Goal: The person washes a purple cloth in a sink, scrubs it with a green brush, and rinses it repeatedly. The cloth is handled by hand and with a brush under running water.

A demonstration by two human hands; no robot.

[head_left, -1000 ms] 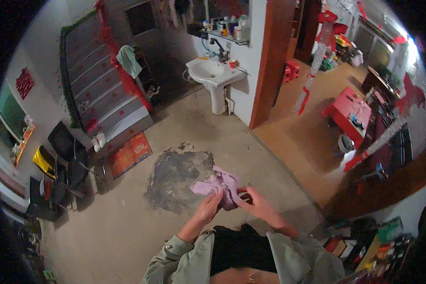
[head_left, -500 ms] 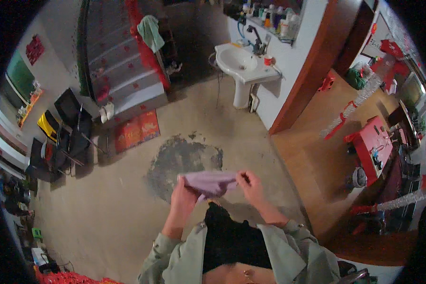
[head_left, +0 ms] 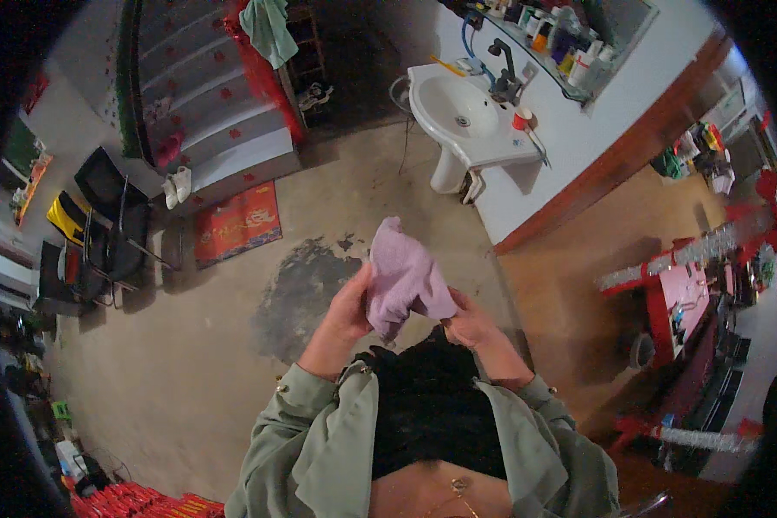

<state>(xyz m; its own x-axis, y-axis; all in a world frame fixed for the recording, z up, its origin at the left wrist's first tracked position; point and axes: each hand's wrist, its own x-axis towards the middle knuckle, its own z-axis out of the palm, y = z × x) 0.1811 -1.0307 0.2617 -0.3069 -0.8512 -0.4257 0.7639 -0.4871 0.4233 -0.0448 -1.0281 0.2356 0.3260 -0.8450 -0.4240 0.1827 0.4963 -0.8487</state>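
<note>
Currently, in the head view, the left hand (head_left: pixel 349 306) and right hand (head_left: pixel 475 328) are grasping a lilac cloth (head_left: pixel 403 278), which is bunching between them. Beyond the hands, a white washbasin (head_left: pixel 497 148) is standing ahead to the right, while a red mat (head_left: pixel 238 226) is lying ahead to the left.

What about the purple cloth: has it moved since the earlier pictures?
Yes: in the picture, the purple cloth has shifted upward, nearer the white sink.

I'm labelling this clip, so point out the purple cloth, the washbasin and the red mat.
Purple cloth (head_left: pixel 402 274), head view: middle of its visible surface.
Washbasin (head_left: pixel 447 102), head view: inside wall of its bowl.
Red mat (head_left: pixel 238 224), head view: middle of its top.
</note>
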